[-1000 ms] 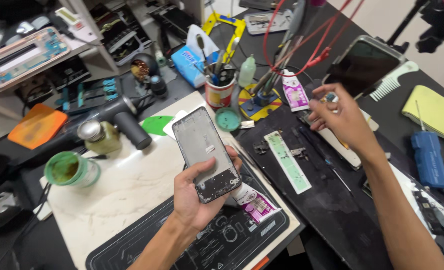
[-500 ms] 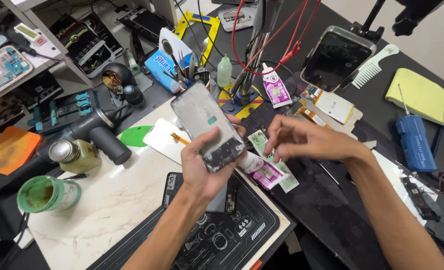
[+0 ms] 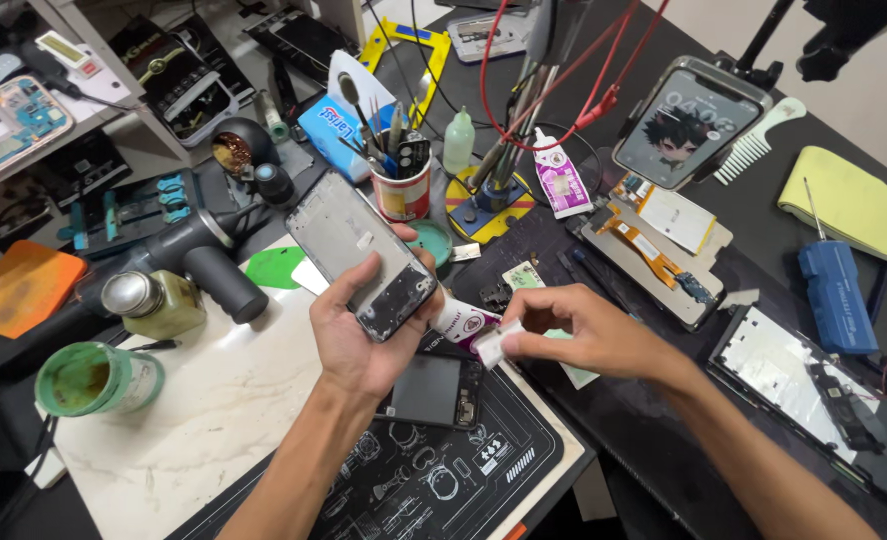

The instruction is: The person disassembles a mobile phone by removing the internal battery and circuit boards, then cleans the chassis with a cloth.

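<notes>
grey phone frame [image 3: 361, 255], 1, left hand [image 3: 359, 335]

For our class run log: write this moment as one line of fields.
left hand: holds grey phone frame | right hand: pinches small white tube | below: black repair mat, white marble slab

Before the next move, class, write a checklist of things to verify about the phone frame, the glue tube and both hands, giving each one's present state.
1. Left hand grips the phone frame firmly: ok.
2. Right hand holds the glue tube near its end: ok.
3. Tube cap off: cannot tell, fingers hide it.
4. Frame held above the marble slab, touching nothing else: ok.
5. Small phone on the black repair mat lies clear of the tube: not ok, directly beneath.
</notes>
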